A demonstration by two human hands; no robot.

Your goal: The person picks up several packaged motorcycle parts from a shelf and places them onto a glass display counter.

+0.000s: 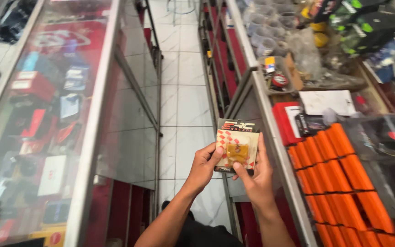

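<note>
Two hands hold a small packet over a shop aisle.

A glass display case (69, 114) fills the left of the frame, a cluttered table (270, 114) with orange tubes (344, 183) the right, white floor tiles (184, 91) between. At lower centre, the left hand (204, 167) and right hand (254, 176) pinch a checked blister packet (237, 145) by its edges, a yellow part inside.

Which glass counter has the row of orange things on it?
The right glass counter does: the row of orange tubes lies on its top. The left glass counter only shows boxed goods under its glass.
</note>
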